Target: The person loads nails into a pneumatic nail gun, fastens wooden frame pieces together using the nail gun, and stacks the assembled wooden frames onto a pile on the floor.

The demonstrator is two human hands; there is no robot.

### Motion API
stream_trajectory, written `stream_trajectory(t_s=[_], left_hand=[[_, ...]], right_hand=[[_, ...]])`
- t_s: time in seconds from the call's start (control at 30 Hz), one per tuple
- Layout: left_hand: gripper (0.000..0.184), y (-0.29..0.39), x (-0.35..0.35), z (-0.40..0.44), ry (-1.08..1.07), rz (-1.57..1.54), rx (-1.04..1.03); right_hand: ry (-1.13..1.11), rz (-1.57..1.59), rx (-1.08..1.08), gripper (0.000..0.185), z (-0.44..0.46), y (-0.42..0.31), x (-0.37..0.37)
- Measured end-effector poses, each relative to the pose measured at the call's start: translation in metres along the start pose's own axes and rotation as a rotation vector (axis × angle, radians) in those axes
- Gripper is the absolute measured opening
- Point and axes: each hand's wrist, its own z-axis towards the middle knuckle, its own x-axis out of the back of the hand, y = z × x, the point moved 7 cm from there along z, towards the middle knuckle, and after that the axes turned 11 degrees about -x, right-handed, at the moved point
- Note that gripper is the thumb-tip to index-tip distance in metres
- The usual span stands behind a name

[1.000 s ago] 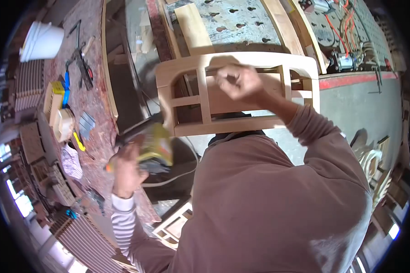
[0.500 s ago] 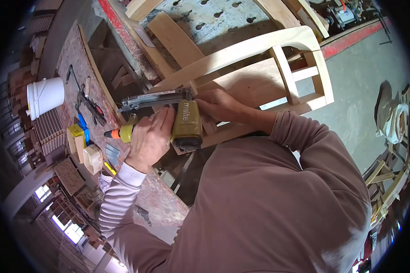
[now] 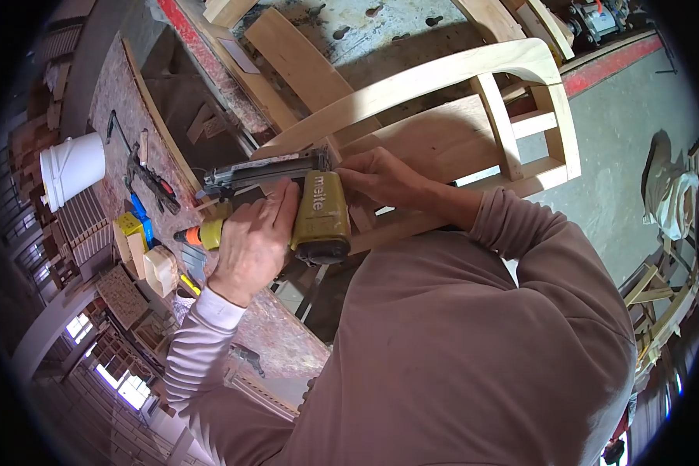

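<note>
My left hand (image 3: 252,245) is wrapped round the handle of a yellow-green nail gun (image 3: 322,213) lettered "meite". Its long dark magazine points left, and an orange-tipped air fitting (image 3: 190,236) sticks out beside my wrist. The gun's nose is against or very near a slat of a pale wooden frame (image 3: 443,74) with a curved top rail. My right hand (image 3: 384,182) is closed on the frame close to the nose. Its fingertips are partly hidden by the gun.
On the worn board (image 3: 268,334) at left lie pliers (image 3: 163,189), a yellow box (image 3: 130,225) and a small open container (image 3: 161,270). A white bucket (image 3: 74,169) stands beyond. Behind the frame is a red-edged metal bench (image 3: 613,64) with a loose plank (image 3: 299,62).
The view has shifted slightly, so the frame sits a little farther right. Both hands keep their hold, and the nail gun stays at nearly the same spot on the frame.
</note>
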Motion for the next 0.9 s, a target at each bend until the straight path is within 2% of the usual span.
stream_trajectory(t_s=[0.2, 0.4, 0.57, 0.73, 0.87, 0.9], left_hand=[[0.049, -0.009, 0.000, 0.004, -0.078, -0.095, 0.053], [0.049, -0.014, 0.003, 0.007, -0.096, -0.200, 0.134], [0.048, -0.011, 0.010, 0.007, 0.068, -0.164, 0.050], [0.049, -0.015, 0.004, 0.003, -0.109, -0.230, 0.136], [0.068, -0.013, 0.006, -0.002, 0.023, -0.163, 0.087], [0.068, -0.013, 0.006, -0.003, 0.022, -0.163, 0.090]], right_hand=[[-0.004, 0.025, 0.085, 0.029, 0.004, -0.003, 0.002], [-0.007, 0.111, -0.018, 0.030, 0.005, 0.001, 0.003], [0.019, 0.029, 0.035, 0.030, 0.000, -0.012, -0.001], [0.013, 0.041, 0.000, 0.029, 0.002, -0.006, 0.001], [-0.015, 0.034, 0.084, 0.029, 0.001, -0.012, -0.002], [-0.017, 0.034, 0.083, 0.029, 0.002, -0.012, -0.002]])
